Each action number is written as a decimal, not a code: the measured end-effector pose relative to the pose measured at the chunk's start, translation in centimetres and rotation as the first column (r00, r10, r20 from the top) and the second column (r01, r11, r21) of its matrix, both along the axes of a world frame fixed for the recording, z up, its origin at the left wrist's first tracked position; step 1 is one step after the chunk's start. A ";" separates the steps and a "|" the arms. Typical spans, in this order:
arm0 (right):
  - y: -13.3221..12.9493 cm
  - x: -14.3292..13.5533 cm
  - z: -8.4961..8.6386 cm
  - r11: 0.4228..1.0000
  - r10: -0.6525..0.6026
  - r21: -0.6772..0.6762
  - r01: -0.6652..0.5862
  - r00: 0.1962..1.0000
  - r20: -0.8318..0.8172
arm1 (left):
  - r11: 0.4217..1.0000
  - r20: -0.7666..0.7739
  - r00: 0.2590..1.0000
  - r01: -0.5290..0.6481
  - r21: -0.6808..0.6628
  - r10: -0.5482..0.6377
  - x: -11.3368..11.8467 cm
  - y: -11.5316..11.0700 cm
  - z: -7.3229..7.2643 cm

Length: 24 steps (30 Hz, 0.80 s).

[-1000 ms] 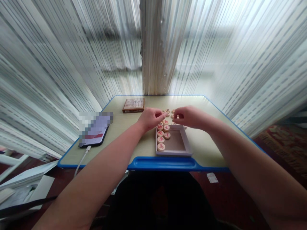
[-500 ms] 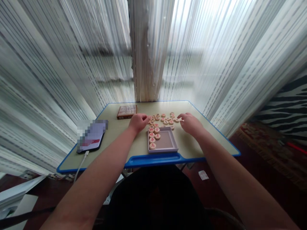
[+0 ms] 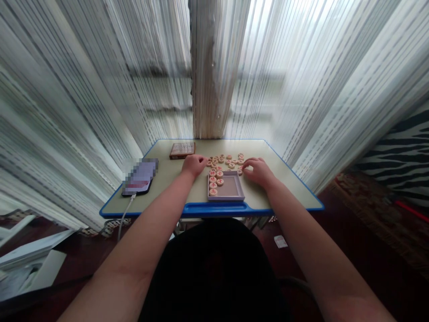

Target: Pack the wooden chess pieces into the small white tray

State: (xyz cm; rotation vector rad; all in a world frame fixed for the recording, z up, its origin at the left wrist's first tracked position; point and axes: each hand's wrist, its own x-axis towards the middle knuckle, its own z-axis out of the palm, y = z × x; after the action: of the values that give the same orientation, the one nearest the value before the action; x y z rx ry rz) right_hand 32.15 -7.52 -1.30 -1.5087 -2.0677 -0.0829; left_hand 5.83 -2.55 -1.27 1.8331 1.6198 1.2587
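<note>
An open shallow box point(image 3: 243, 192) sits at the near edge of the table, with several round pieces point(image 3: 213, 185) bearing red characters along its left side. Beyond the box, several loose round pieces point(image 3: 232, 165) lie scattered on the tabletop. My left hand point(image 3: 195, 165) rests left of these pieces, fingers pinched together near the leftmost ones; what they hold, if anything, is too small to tell. On the right, my right hand point(image 3: 258, 171) has its thumb and fingertips closed at the rightmost pieces, beside the box's far right corner. Whatever is between them is hidden.
A brown-edged box point(image 3: 182, 150) lies at the back left of the blue-rimmed table point(image 3: 170, 188). Nearer on the left is a phone point(image 3: 140, 178) with a white cable point(image 3: 124, 217) running off the front edge. Curtains hang behind the table.
My right hand has moved left and a little nearer, from the side of the pieces to the rightmost ones, its fingers drawing together. The camera view has shifted slightly.
</note>
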 end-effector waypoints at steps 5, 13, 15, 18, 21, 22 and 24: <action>-0.1 -0.5 0.2 0.997 -0.022 -0.079 0.022 1.000 -0.001 | 0.975 0.375 0.911 -0.102 -0.198 0.172 -1.2 0.5 -0.3; -0.2 -0.7 0.6 0.999 -0.043 -0.022 0.041 0.991 -0.130 | 0.985 0.421 0.894 -0.110 -0.131 0.155 -0.9 0.0 -1.5; -0.8 -1.3 0.9 0.999 -0.016 0.045 0.025 0.982 -0.190 | 0.987 0.374 0.915 -0.116 -0.113 0.150 -0.9 0.3 -1.7; -1.9 -2.9 1.4 0.983 0.174 0.107 -0.152 0.954 -0.244 | 0.992 0.303 0.947 -0.086 -0.090 0.110 -1.0 0.4 -1.9; -2.9 -4.8 1.5 0.923 0.384 0.092 -0.373 0.903 -0.191 | 0.997 0.250 0.967 -0.039 -0.063 0.053 -1.0 0.3 -2.0; -3.1 -5.3 1.5 0.907 0.421 0.085 -0.412 0.891 -0.170 | 0.998 0.239 0.970 -0.028 -0.056 0.040 -1.0 0.2 -1.9; -3.3 -5.9 1.4 0.881 0.473 0.073 -0.467 0.871 -0.131 | 0.999 0.230 0.973 -0.021 -0.050 0.032 -1.0 0.2 -1.9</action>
State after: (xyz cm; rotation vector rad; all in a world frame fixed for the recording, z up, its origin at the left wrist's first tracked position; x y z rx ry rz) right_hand 26.25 -10.81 0.14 -0.9172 -2.2359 0.1697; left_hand 4.85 -2.39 -3.16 1.5764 1.5376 1.3756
